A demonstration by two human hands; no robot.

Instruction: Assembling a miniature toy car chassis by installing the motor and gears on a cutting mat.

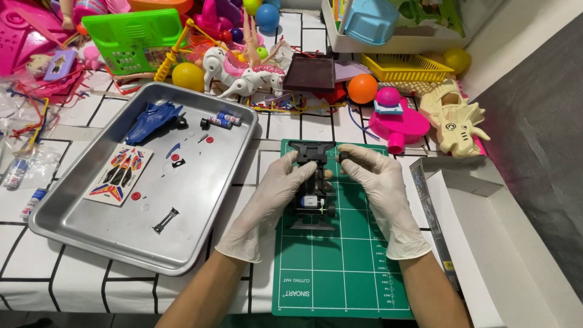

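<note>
Black toy car frame (pixel 313 188) sits on the green cutting mat (pixel 340 273), between two gloved hands. From the head view, the left hand (pixel 267 203) wraps its fingers (pixel 300 170) around the frame's side, likely to keep it from sliding. The right hand (pixel 379 188) pinches a small black wheel (pixel 344 156) at the frame's front corner. Nearby on the tabletop (pixel 79 279), a metal tray (pixel 200 243) keeps the blue car shell (pixel 152 119), sticker sheet (pixel 119 174) and tiny parts together.

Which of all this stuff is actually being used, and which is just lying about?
In use: black toy car chassis, held by left hand and right hand; green cutting mat; metal tray with blue car body, sticker sheet.

Lying about: orange ball, toy horse, yellow basket.
</note>
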